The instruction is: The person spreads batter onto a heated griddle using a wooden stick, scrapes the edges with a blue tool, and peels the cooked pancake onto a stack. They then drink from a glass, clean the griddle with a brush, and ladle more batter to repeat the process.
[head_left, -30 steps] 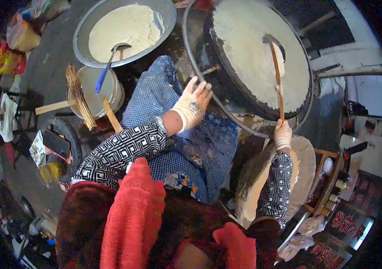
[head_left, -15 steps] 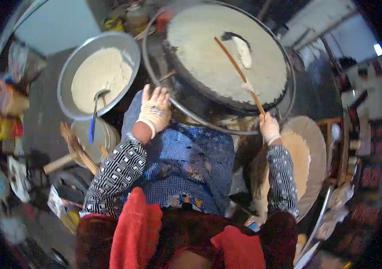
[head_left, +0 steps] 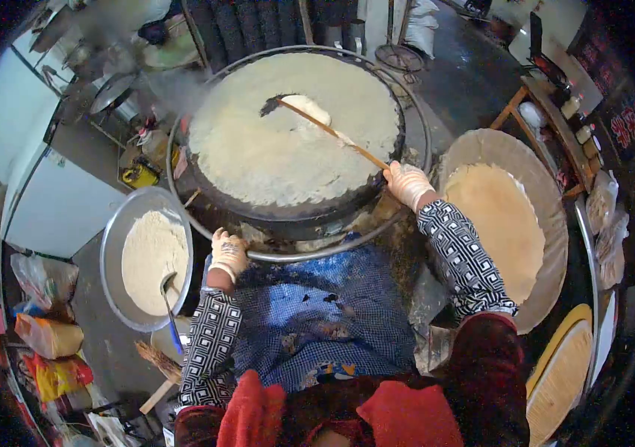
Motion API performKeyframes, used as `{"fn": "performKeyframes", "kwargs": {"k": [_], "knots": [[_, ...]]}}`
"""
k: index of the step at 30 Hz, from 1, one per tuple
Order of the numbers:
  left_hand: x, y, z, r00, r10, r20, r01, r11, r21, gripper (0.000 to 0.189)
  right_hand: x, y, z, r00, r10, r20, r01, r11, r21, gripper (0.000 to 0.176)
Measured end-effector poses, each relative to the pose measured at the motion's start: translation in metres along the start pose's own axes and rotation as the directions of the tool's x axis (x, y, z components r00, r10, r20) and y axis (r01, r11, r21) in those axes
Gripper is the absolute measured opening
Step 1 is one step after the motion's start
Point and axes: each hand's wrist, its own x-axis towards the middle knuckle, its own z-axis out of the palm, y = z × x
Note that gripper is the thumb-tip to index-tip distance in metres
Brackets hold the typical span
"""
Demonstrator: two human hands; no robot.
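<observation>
My right hand (head_left: 408, 185), in a pale glove, is closed round the lower end of a thin wooden stick (head_left: 310, 118). The stick slants up and left over a large round griddle covered with a thin layer of pale batter (head_left: 258, 156). Beside the stick's far part lies a white lump of dough (head_left: 310, 109). A dark bare patch (head_left: 269, 107) shows at its tip. My left hand (head_left: 228, 255), also gloved, is at the griddle's near left, its fingers curled over the metal ring (head_left: 295, 257) that surrounds the griddle.
A metal basin (head_left: 112, 279) of pale batter with a blue-handled ladle (head_left: 173, 324) stands at left. At right, a wide round tray (head_left: 548, 276) holds a thin, light-brown round sheet (head_left: 496, 231). A wooden rack (head_left: 563, 141) stands beyond it. Bags (head_left: 49, 335) lie far left.
The view has tilted up, showing more of the room. My left hand has gone from lying spread on the apron to the ring. The stick and dough have turned on the batter.
</observation>
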Motion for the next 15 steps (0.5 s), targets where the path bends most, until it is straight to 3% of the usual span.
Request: {"fn": "performKeyframes", "kwargs": {"k": [2,3,4,6,7,9,12,13,14,15], "knots": [[0.004,-0.021,-0.008,0.998,0.023,0.066,-0.027,0.998,0.065,0.032,-0.001,-0.013,-0.004,0.967,-0.213,0.142,0.235,0.958,-0.165,0.028],[0.005,-0.022,-0.018,0.992,-0.001,0.126,-0.005,0.999,0.049,0.034,-0.013,-0.013,-0.013,0.989,-0.085,0.119,0.091,0.995,-0.050,0.027],[0.008,-0.030,-0.024,0.981,0.001,0.194,-0.010,0.999,0.046,0.037,-0.019,-0.008,-0.019,0.979,-0.128,0.162,0.133,0.991,-0.022,0.027],[0.011,-0.040,-0.022,0.988,-0.006,0.157,-0.023,0.983,0.182,0.037,-0.018,0.019,-0.010,0.986,-0.027,0.164,0.037,0.998,-0.056,0.030],[0.019,-0.040,-0.028,0.960,-0.043,0.277,-0.042,0.954,0.296,0.036,-0.009,0.037,-0.004,0.991,0.001,0.131,0.010,0.996,-0.089,0.032],[0.027,-0.045,-0.028,0.956,-0.047,0.290,-0.056,0.939,0.338,0.033,0.012,0.063,0.006,0.993,0.041,0.113,-0.036,0.998,-0.042,0.037],[0.034,-0.073,-0.023,0.965,-0.017,0.263,-0.092,0.912,0.399,0.030,0.021,0.020,-0.020,0.998,0.022,0.059,-0.010,0.980,-0.201,0.031],[0.036,-0.073,-0.024,0.973,0.004,0.232,-0.104,0.901,0.422,0.030,0.027,0.010,-0.026,0.970,-0.143,0.198,0.189,0.953,-0.236,0.033],[0.037,-0.073,-0.033,0.975,-0.002,0.224,-0.093,0.905,0.415,0.030,0.028,-0.005,-0.030,0.953,-0.118,0.280,0.183,0.958,-0.221,0.032],[0.037,-0.073,-0.047,0.965,0.005,0.261,-0.116,0.905,0.410,0.029,0.025,-0.031,-0.036,0.953,0.036,0.299,-0.008,0.995,-0.095,0.031]]}}
